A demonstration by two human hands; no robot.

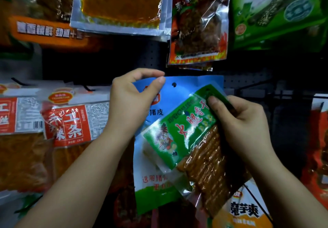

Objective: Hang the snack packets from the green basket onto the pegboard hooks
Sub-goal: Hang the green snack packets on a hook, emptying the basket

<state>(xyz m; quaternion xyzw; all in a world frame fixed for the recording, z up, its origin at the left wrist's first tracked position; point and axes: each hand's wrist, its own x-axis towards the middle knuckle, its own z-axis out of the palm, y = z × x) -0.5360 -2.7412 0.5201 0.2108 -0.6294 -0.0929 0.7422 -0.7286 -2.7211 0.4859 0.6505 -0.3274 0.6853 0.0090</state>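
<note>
My left hand (131,99) pinches the top left corner of a blue snack packet (179,94) with a punched hang hole near its upper edge. The packet is held up in front of the dark pegboard (152,57). My right hand (241,121) grips a smaller green packet of brown sticks (191,139), tilted across the front of the blue one, thumb on its upper end. The green basket is out of view. No bare hook tip shows at the blue packet's hole.
Hung packets surround the spot: a red chicken-snack packet (197,23) just above, a silver-edged orange one (120,3) upper left, a green box-like pack (276,11) upper right, red-and-white packets (69,121) at left, an orange packet (245,211) below right.
</note>
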